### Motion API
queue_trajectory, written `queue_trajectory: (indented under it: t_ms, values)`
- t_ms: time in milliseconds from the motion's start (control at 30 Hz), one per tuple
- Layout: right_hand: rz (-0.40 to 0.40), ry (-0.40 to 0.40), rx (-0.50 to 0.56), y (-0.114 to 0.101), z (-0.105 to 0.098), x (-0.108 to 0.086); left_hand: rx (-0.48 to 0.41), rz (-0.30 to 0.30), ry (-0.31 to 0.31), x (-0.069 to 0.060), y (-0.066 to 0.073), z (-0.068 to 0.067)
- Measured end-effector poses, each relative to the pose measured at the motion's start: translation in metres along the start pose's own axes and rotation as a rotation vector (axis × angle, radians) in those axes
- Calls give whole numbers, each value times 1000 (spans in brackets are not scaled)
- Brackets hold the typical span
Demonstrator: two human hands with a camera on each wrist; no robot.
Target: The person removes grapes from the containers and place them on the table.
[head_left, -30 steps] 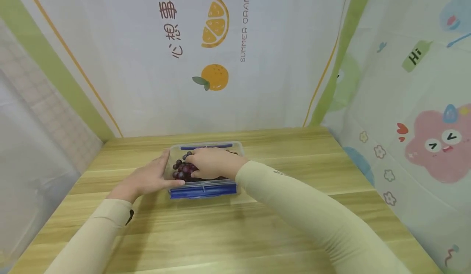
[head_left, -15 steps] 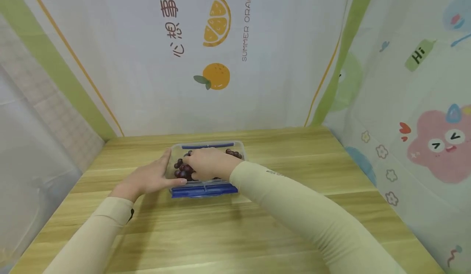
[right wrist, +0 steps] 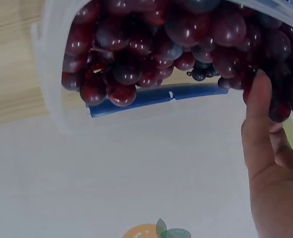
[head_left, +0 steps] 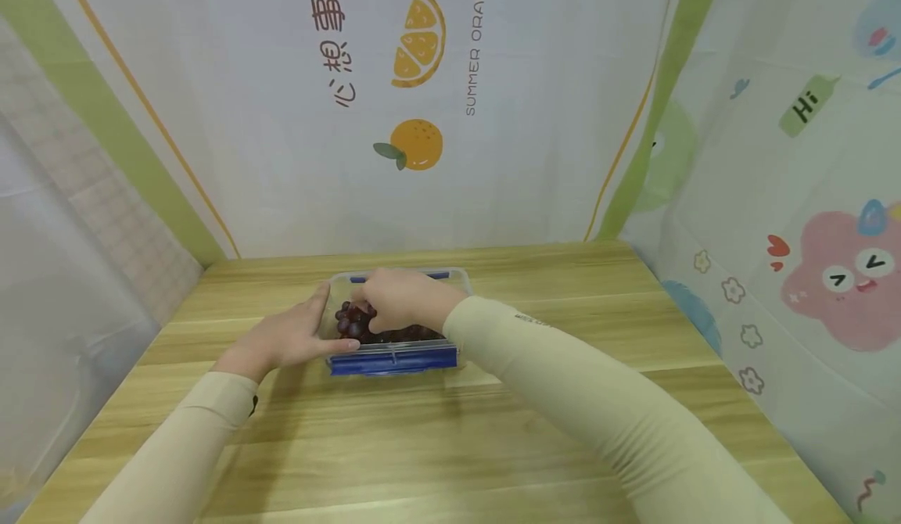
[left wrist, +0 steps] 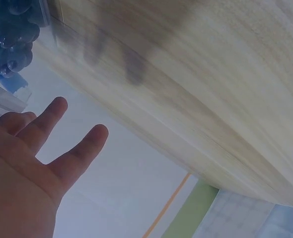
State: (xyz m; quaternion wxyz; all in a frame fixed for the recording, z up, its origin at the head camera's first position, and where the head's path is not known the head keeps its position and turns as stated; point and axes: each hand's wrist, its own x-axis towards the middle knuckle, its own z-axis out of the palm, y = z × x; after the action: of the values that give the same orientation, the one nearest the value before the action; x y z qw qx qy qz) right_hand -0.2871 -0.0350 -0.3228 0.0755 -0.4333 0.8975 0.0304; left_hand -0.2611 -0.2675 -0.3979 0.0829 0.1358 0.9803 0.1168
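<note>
A clear plastic food container [head_left: 394, 360] with blue side clips stands near the back of the table, holding dark red grapes [head_left: 354, 322]. My left hand [head_left: 285, 340] rests at its left side, fingers extended along the wall and thumb lying by the front rim. In the left wrist view two fingers of that hand [left wrist: 30, 173] stick out straight beside the container. My right hand [head_left: 408, 299] reaches in from above. The right wrist view shows its fingers and thumb around a bunch of grapes [right wrist: 280, 79] at one end; the palm side is partly hidden.
The wooden table [head_left: 394, 446] extends in front of and around the container. A white cloth with orange prints [head_left: 415, 145] hangs close behind, and a patterned curtain [head_left: 809, 289] borders the right side.
My right hand has risen slightly within the container, its fingers now around the grapes at the left end. My left hand stays at the container's side. The head view has shifted a little.
</note>
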Motion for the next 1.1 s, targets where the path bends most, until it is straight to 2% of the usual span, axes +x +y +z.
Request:
queue_trajectory:
  t_ms: [300, 467, 633, 767, 867, 1100]
  values:
    - [109, -88, 182, 7, 1, -5, 8, -2, -13, 0, 3, 1]
    - [98, -136, 274, 14, 3, -6, 30, -3, -8, 1, 3, 1]
    - [53, -101, 273, 20, 7, -4, 46, -4, 0, 1, 3, -1]
    - [45, -70, 375, 24, 7, -6, 52, -1, 5, 2, 3, -1]
    - [36, -56, 412, 26, 6, -7, 53, 0, -2, 1, 3, -1]
    - [36, -26, 407, 27, 0, -8, 54, 0, -4, 0, 3, -2]
